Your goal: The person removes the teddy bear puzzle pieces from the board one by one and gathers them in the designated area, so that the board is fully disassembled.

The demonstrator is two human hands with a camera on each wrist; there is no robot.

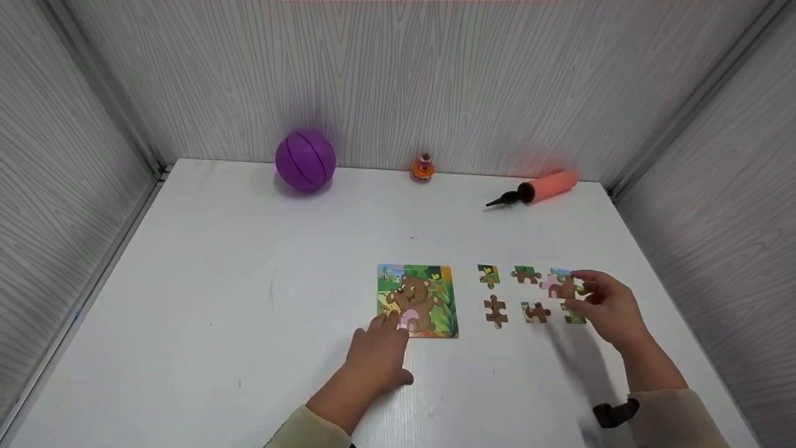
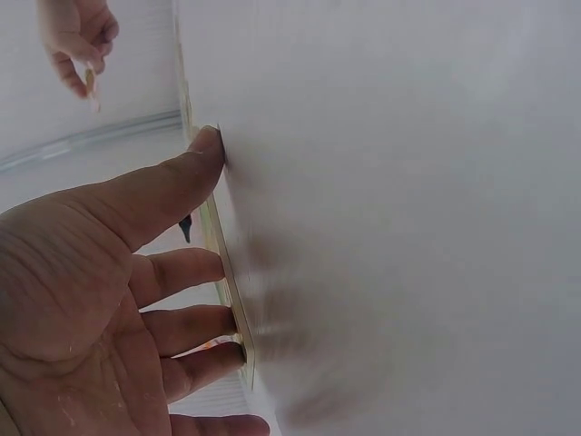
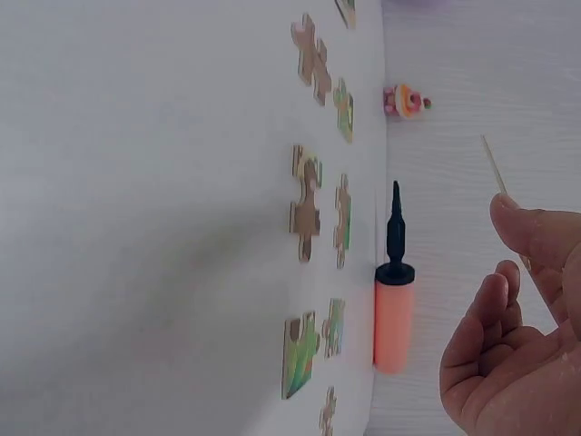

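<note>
A square puzzle board (image 1: pixel 443 311) printed with a brown bear lies flat on the white table. My left hand (image 1: pixel 377 356) rests at its lower left edge; in the left wrist view the straight fingertips of the left hand (image 2: pixel 109 282) touch the board's edge. Over to the right, my right hand (image 1: pixel 612 311) pinches a pink and brown puzzle piece (image 1: pixel 561 287) between thumb and finger, raised above the table. That puzzle piece (image 3: pixel 493 166) appears edge-on in the right wrist view. Below it lies a green puzzle piece (image 1: pixel 576 317), partly hidden by my fingers.
Several loose pieces lie in two rows right of the board, among them a brown piece (image 1: pixel 495 311) and a green-brown piece (image 1: pixel 527 274). Along the back wall are a purple ball (image 1: pixel 305 160), a small orange toy (image 1: pixel 422 168) and an orange hand pump (image 1: pixel 550 186) with black nozzle.
</note>
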